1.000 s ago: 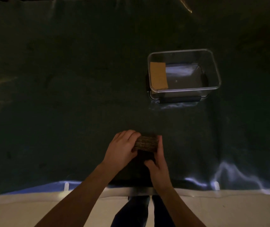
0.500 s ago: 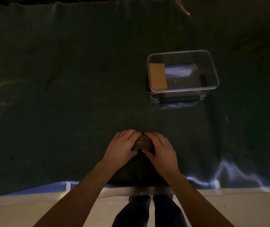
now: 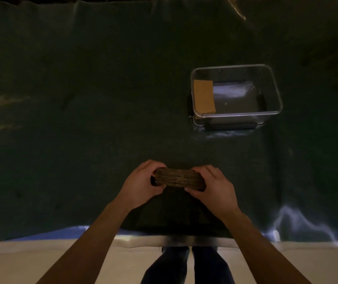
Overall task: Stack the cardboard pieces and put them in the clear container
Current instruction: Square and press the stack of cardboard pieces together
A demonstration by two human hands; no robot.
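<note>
A stack of brown cardboard pieces shows its ribbed edge toward me, near the table's front middle. My left hand grips its left end and my right hand grips its right end. Whether the stack rests on the cloth or hangs just above it I cannot tell. The clear container stands farther back to the right, apart from my hands. One tan cardboard piece lies inside it against the left wall.
A dark green cloth covers the table, with wrinkles and glare at the front right. The table's front edge runs just below my wrists. My legs and a pale floor show beneath it.
My hands have slid apart to the two ends of the stack, which now lies longer across and more exposed. My right hand had moved from the side to over the top before that.
</note>
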